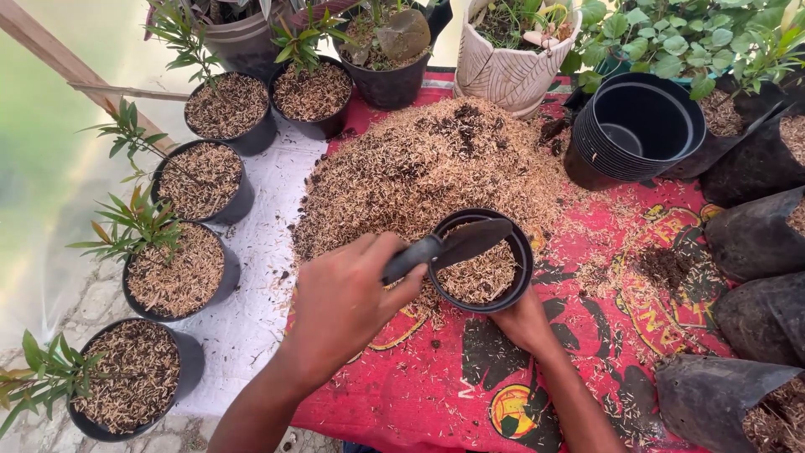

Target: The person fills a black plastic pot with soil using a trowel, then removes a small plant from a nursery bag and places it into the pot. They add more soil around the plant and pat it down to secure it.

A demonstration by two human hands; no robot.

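At lower centre of the frame, the left hand [344,298] is closed around a black trowel [453,247], its blade laid diagonally toward upper right across the small black pot [482,262]. The pot's near rim is gripped by the right hand [524,323], just below the husk pile [428,164].

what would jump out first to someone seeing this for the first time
The big tan heap of rice husk mix in the middle of the red printed cloth catches the eye first. In front of it, the left hand holds a dark trowel over a round black plastic pot that the right hand steadies. Down the left edge stands a row of filled black pots with green seedlings.
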